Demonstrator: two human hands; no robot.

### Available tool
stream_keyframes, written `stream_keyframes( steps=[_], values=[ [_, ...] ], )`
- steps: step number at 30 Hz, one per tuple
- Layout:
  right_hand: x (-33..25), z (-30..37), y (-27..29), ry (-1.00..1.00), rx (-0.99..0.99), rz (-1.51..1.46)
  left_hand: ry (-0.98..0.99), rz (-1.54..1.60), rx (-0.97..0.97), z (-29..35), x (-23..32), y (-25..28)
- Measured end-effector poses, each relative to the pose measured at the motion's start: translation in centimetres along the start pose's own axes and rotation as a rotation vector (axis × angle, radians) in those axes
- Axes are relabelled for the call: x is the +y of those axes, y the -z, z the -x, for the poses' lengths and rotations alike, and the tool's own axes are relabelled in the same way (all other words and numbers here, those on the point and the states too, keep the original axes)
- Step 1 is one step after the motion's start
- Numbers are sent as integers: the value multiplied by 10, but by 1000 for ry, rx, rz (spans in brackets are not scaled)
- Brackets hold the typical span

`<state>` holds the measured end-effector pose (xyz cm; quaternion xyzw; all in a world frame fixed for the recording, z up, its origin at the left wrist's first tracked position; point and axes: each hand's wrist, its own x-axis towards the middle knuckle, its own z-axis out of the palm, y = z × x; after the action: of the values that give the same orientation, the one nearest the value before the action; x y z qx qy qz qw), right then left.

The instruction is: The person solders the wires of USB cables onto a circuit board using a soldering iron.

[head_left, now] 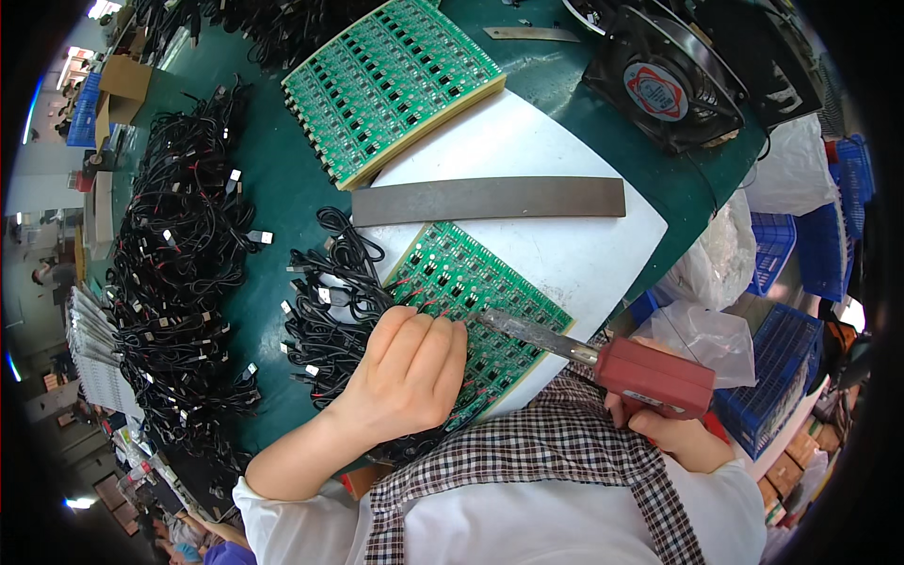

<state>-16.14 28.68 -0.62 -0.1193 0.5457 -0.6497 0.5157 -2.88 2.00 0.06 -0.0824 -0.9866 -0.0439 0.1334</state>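
Observation:
My left hand (410,372) is closed in a pinch over a green circuit board panel (513,292). What its fingertips hold is hidden behind the fingers. Thin red wires show on the board beside them, and a bundle of black USB cables (330,311) lies at the panel's left edge. My right hand (659,428) is wrapped round the red handle of a soldering iron (650,377). The iron's long metal tip reaches left over the panel, close to my left fingertips. The panel rests at a slant on a white sheet (612,254).
A flat dark metal bar (490,200) lies across the sheet above the panel. Beyond it stands a stack of green circuit panels (395,85). A long heap of black cables (179,264) covers the left. A black fan (659,89) stands far right, near blue crates (767,377).

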Motion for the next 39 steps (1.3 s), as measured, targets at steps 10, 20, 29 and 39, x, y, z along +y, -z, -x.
stream_keyframes(
  steps=[10, 20, 29, 39],
  values=[
    [1, -4, 1, 43, 0, 238, -9, -11, -24, -1, -1, 0],
    [0, 6, -1, -8, 151, -75, -28, -29, -48, 0, 0, 0],
    [7, 1, -7, 169, 289, 60, 565, 217, 19, 1, -20, 63],
    [6, 0, -7, 149, 290, 78, 355, 440, -203, 25, -26, 69]
  ],
)
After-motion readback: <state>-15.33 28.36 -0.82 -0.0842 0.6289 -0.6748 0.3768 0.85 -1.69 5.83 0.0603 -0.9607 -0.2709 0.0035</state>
